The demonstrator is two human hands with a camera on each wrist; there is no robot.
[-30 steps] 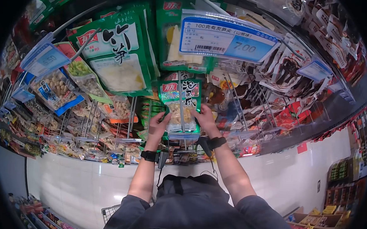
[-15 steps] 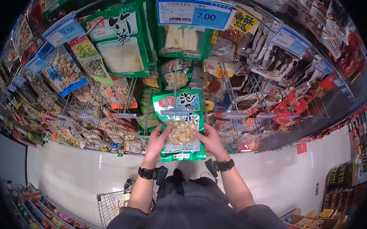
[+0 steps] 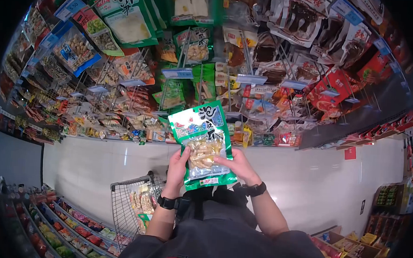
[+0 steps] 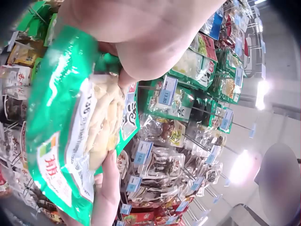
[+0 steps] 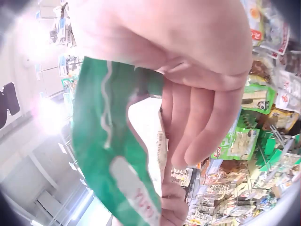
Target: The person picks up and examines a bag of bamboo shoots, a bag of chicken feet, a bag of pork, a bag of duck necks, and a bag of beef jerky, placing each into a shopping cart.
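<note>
Head view: both hands on one green-and-white packet (image 3: 204, 145), held out in front of my body, well clear of the hooks. Left hand (image 3: 177, 169) grips its left edge; right hand (image 3: 242, 168) grips its right edge, thumb laid over the clear window. Packet slightly tilted, top right corner the higher. Along my line of sight its top edge overlaps the lower edge of the display rack (image 3: 330, 133); its bottom edge is above the pale floor (image 3: 297, 180) and my dark clothing.

Only from the head: wire shopping cart (image 3: 131, 181) to my left, more packets (image 3: 142, 201) inside toward its right edge.

Left wrist view: packet close and side-on. Pale pieces fill the window; red lettering on a white patch beside the bottom edge. A hanging price tag (image 4: 167, 92) reads 13.80.

Right wrist view: the fingers (image 5: 202, 122) of my right hand, side by side near a white panel (image 5: 146, 122) with fine print, a part the head view hides. Both wrist views take in bright ceiling lights (image 4: 262, 94).
</note>
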